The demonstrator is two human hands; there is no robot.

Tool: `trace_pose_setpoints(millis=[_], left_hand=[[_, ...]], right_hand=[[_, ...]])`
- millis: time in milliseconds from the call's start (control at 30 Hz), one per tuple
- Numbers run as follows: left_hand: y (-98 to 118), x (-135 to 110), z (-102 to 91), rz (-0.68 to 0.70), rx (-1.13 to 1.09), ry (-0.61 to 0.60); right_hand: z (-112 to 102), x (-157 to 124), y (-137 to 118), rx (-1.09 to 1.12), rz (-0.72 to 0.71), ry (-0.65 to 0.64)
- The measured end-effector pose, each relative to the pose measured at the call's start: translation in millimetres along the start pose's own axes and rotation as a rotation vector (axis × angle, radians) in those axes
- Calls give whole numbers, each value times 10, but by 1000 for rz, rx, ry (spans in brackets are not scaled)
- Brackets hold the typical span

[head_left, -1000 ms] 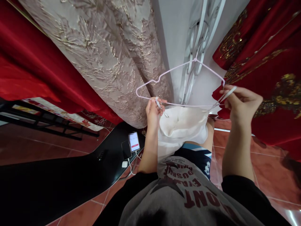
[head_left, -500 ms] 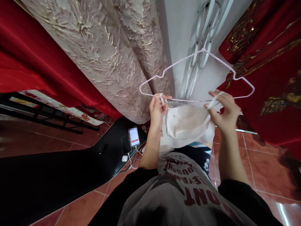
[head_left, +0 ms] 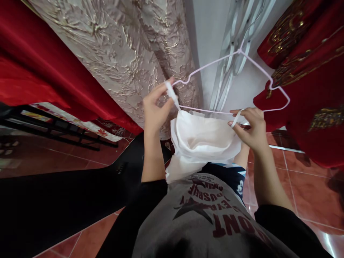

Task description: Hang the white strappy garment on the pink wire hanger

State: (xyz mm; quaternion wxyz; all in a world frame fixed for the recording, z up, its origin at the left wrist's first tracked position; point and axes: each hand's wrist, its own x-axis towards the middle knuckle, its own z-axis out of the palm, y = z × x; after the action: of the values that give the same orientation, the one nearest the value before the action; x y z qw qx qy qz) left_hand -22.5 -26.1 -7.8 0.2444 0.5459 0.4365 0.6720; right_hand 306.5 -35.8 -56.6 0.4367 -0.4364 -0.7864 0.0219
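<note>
A pale pink clothes hanger [head_left: 213, 64] hangs in front of me, its hook up near the metal bars. Below its bottom bar is a white garment [head_left: 202, 138] with thin straps. My left hand [head_left: 157, 111], at the hanger's left end, pinches one white strap [head_left: 172, 94] and stretches it up around that end. Thumb and fingers of my right hand [head_left: 251, 125] are closed on the other strap [head_left: 237, 117], which loops beside the bottom bar, inward from the hanger's right end. My left fingers cover the hanger's left tip.
White metal bars [head_left: 228, 71] stand against the pale wall behind the hanger. A beige textured cloth [head_left: 115, 53] hangs at left, red cloth [head_left: 48, 68] beyond it. Red gold-trimmed fabric [head_left: 309, 82] hangs at right. A black surface [head_left: 80, 200] lies at lower left above tiled floor [head_left: 292, 175].
My left hand has moved left and up, pulling its strap out to the hanger's left end. The garment has lifted on that side. My left arm now hides the phone.
</note>
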Motion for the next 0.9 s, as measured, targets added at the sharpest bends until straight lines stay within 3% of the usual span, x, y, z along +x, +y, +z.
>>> trace_pose_setpoints(millis=[100,200,267,333,400,433,500,633,700,833,900], left_hand=[[200,250,61,31,87,-249],[232,445,109,-121,35,-247],[125,475,158,-172,-19,-203],[-62,370,245,-163,-112,-82],[-265,128,377,-167,-289,175],[-351,-25,454,-218,-361,243],[-459,-328,604,-307,-477,200],[-448,-642,752,-254,-534,118],[-407,-646,739,-241,-518,95],[-367,-639,696,-218,-486,82],[-369,-679,709,-215,-488,79]], right_hand=[[85,-25,-57,-7,-17,32],[81,-68,-63,-12,-29,54],[49,-92,-40,-16,-41,43],[25,-101,-11,-15,-57,38],[25,-93,1,-7,-61,52],[33,-83,-4,-5,-56,61],[57,-66,-37,-1,-39,68],[55,-105,-61,41,-44,81],[-2,-169,56,71,-44,233],[-227,-251,539,196,16,789],[-379,-204,731,255,23,835]])
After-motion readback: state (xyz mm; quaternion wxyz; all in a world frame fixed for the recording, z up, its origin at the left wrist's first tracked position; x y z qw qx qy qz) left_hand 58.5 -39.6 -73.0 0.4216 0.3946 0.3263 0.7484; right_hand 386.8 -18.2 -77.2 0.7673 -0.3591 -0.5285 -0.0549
